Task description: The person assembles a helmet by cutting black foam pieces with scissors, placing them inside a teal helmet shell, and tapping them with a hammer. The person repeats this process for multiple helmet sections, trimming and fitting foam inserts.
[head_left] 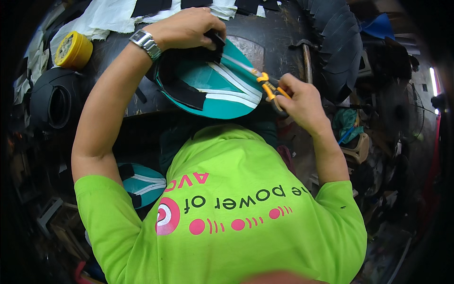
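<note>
My left hand [184, 28], a metal watch on its wrist, presses down on the black top edge of a teal oval fabric panel [222, 85] with white stripes and black strips, which lies on a dark worktable [276, 35]. My right hand [302, 102] grips an orange-and-black-handled cutter [267, 85]. The cutter's blade points up-left and rests along a white stripe of the panel. A bright green shirt fills the lower middle of the view.
A second teal panel [142, 182] lies low at the left beside the shirt. On the table are a yellow round tin [73, 49], a black ring-shaped part [54, 102], white fabric scraps [113, 14], a fan of black pieces [338, 42] and a metal rod [307, 61]. Clutter lies at the right.
</note>
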### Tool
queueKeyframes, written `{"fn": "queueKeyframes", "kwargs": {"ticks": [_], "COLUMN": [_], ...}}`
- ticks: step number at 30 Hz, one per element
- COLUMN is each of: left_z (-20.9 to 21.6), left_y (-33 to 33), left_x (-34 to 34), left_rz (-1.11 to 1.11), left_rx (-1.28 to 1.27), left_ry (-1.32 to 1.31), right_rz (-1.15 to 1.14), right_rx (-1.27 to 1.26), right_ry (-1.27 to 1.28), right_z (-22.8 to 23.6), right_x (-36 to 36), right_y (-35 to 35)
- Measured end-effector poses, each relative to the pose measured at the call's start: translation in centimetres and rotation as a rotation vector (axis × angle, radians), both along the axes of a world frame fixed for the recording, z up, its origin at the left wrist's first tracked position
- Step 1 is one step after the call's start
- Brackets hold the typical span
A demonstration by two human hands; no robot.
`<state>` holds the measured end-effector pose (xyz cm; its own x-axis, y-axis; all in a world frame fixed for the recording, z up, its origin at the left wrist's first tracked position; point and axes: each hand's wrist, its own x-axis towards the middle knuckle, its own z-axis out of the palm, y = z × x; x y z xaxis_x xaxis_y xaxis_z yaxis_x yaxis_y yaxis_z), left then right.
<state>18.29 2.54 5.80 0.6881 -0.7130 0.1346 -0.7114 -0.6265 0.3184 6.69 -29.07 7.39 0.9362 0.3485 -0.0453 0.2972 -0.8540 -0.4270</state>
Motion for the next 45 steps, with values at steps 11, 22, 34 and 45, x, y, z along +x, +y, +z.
{"fn": "queueKeyframes", "kwargs": {"ticks": [11, 22, 34, 45], "left_z": [2.6, 5.5, -1.2, -5.5], "left_y": [-1.6, -0.2, 4.9, 5.7], "left_x": [0.8, -1.8, 8.5, 8.8], "left_rz": [-0.203, -0.106, 0.253, 0.325], "left_rx": [0.085, -0.352, 0.155, -0.429], "left_ry": [-0.112, 0.142, 0.039, -0.104], "right_rz": [-0.240, -0.150, 0.143, 0.084], "right_rx": [-0.076, -0.321, -0.433, 0.223], "right_ry": [-0.082, -0.212, 0.248, -0.088], "right_z": [-5.1, -5.9, -2.2, 1.8], "right_x": [7.4, 8.8, 15.3, 19.0], "right_y": [-1.7, -0.5, -1.6, 2.6]}}
